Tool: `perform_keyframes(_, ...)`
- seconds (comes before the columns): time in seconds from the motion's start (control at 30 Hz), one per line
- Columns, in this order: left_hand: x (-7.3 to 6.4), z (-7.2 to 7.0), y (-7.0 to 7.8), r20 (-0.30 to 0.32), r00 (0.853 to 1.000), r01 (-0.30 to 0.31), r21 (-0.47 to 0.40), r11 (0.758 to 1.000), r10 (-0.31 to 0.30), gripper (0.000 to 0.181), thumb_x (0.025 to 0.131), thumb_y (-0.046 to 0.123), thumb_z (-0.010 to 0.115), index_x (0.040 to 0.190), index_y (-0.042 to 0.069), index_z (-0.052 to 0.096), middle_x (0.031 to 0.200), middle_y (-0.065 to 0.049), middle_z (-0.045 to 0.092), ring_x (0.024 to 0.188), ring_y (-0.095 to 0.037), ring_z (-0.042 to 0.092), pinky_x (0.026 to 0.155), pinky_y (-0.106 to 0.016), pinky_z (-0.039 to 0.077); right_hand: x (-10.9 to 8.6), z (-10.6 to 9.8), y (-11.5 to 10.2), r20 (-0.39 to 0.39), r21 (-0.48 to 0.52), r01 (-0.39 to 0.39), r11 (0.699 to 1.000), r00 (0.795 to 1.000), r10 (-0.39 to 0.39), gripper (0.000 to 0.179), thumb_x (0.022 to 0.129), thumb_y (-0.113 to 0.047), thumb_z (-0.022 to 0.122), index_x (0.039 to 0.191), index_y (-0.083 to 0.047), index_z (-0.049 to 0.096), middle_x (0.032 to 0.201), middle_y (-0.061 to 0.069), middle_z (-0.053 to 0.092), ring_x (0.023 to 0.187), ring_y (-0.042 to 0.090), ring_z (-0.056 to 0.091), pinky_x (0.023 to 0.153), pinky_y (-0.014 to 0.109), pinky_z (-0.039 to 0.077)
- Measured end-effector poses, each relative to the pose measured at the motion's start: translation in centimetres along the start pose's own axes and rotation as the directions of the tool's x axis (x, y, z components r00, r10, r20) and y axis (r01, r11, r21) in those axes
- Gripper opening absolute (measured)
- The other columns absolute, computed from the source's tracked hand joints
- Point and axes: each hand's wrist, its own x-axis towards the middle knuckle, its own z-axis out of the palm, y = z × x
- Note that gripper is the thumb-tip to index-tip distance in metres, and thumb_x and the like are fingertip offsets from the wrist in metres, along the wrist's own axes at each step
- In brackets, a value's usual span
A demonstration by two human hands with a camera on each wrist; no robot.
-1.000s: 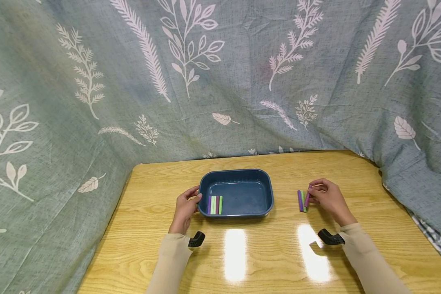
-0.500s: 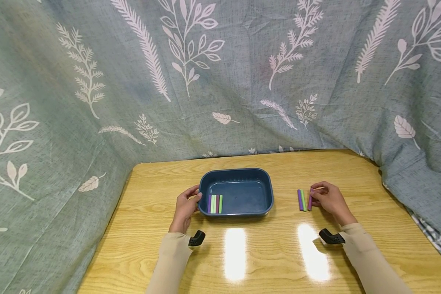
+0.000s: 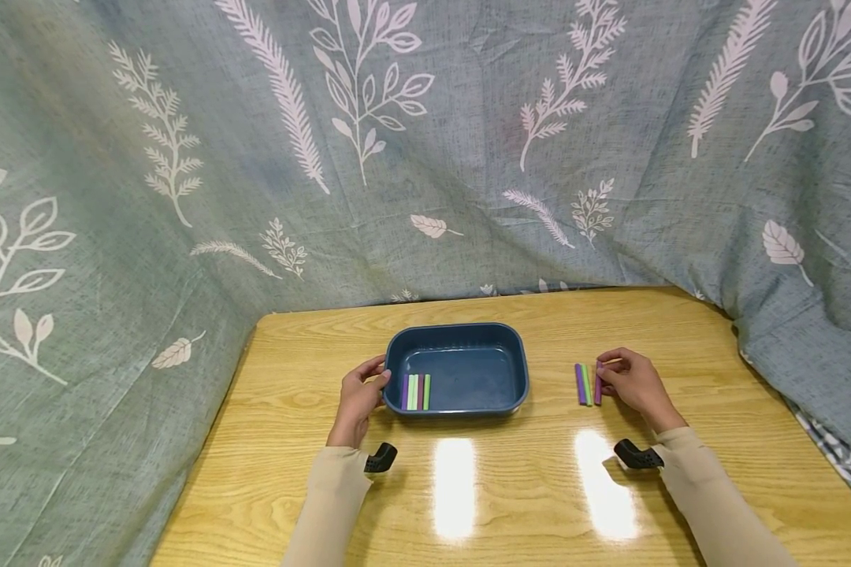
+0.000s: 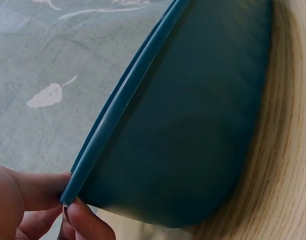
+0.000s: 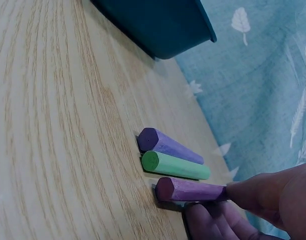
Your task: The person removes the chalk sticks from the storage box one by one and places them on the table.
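Observation:
My left hand (image 3: 358,398) pinches the left rim of a dark blue rectangular plastic tub (image 3: 471,382), thumb and fingers on either side of the rim (image 4: 113,117). Several chalk sticks (image 3: 413,392) in purple, pale green, maroon and green lie side by side in its left end. Out on the right, my right hand (image 3: 634,386) pinches a magenta-purple chalk stick (image 5: 198,190) by its far end. Close beside it, a green chalk stick (image 5: 175,166) and a violet chalk stick (image 5: 170,145) lie parallel on the wood.
The wooden table (image 3: 269,472) ends at a grey-green leaf-patterned curtain (image 3: 461,157) behind and along both sides. A black wrist-camera mount (image 3: 380,458) sticks out from the left sleeve, another mount (image 3: 637,454) from the right one.
The magenta-purple chalk stick, tilted over the green one a second ago, has shifted right and come down parallel beside it, still pinched in my right hand. My left hand stays on the tub.

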Motion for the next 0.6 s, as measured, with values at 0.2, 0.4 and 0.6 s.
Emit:
perform_keyframes(0.2, 0.00, -0.06, 0.09, 0.004, 1.000, 0.004, -0.005, 1.000, -0.004, 0.036, 0.104, 0.002, 0.064, 0.139, 0.000, 0.066, 0.121, -0.015, 0.058, 0.070, -0.015, 0.056, 0.056, -0.022, 0.049, 0.04, 0.04, -0.09, 0.005, 0.010, -0.002, 1.000, 1.000, 0.002, 0.031, 0.108, -0.002, 0.058, 0.133, 0.016, 0.055, 0.115, 0.032, 0.065, 0.083, 0.016, 0.071, 0.070, 0.029, 0.062)
perform_keyframes(0.4, -0.16, -0.02, 0.17, 0.005, 1.000, 0.014, -0.013, 1.000, -0.013, 0.036, 0.104, 0.002, 0.063, 0.139, 0.000, 0.066, 0.121, -0.016, 0.057, 0.074, -0.017, 0.056, 0.056, -0.022, 0.049, -0.05, 0.14, -0.21, -0.002, 0.006, -0.003, 1.000, 1.000, 0.003, 0.031, 0.107, -0.002, 0.059, 0.133, 0.015, 0.055, 0.113, 0.030, 0.064, 0.083, 0.016, 0.070, 0.070, 0.028, 0.062)
perform_keyframes(0.6, -0.16, -0.01, 0.23, 0.004, 1.000, 0.016, -0.012, 1.000, -0.016, 0.036, 0.104, 0.002, 0.063, 0.140, 0.001, 0.066, 0.122, -0.016, 0.058, 0.076, -0.018, 0.057, 0.056, -0.022, 0.049, -0.20, 0.16, -0.44, -0.022, -0.027, 0.041, 0.999, 0.999, -0.042, 0.030, 0.107, -0.001, 0.058, 0.132, 0.014, 0.057, 0.114, 0.030, 0.063, 0.084, 0.015, 0.068, 0.070, 0.028, 0.061)
